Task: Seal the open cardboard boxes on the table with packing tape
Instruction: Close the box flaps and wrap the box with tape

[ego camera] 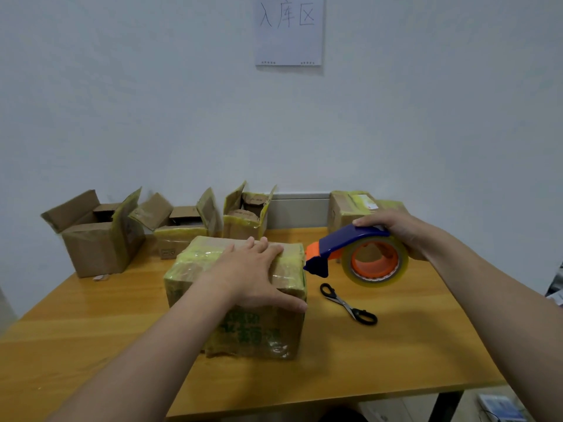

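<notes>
Head view. The left hand lies flat with fingers straight, pressing the closed flaps of the centre box at mid-frame. The right hand grips the tape dispenser just right of that box. Judged status: this box is being sealed. The three open boxes at rear left remain. The rear-right box appears closed.

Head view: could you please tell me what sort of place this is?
Probably a warehouse packing area: open cardboard boxes on a table, a tape dispenser, and a handwritten wall sign.
</notes>
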### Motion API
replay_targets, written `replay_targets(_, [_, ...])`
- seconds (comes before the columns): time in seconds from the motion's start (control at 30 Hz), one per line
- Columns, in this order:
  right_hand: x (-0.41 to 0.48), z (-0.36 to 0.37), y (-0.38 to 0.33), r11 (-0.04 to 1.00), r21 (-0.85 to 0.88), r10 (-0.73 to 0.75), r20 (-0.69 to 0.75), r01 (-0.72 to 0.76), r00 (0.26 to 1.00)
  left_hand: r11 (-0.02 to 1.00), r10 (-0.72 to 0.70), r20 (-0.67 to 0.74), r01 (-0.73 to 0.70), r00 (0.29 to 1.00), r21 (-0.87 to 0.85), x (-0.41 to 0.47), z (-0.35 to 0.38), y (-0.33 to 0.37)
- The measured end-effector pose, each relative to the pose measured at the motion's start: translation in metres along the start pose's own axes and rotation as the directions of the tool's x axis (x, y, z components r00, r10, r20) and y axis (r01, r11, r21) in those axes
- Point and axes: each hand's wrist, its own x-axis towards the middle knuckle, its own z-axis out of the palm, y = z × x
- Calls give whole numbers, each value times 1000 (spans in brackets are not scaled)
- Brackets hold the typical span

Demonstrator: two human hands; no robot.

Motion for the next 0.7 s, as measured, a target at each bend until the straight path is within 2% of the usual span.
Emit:
replay_targets(0.13, [-1, -4, 4, 1000, 24, 9, 22, -10, 1000, 996, 91, -40, -90, 995, 24, 11, 8, 23])
replay_targets(0.53, [-9, -14, 11, 995, 99, -22, 18, 21, 1000, 996, 84, -32, -84, 996, -10, 15, 15, 12])
replay_targets(0.7, [-7, -14, 12, 999, 45, -31, 15, 30, 999, 996, 86, -41, -86, 995, 5, 16, 15, 14])
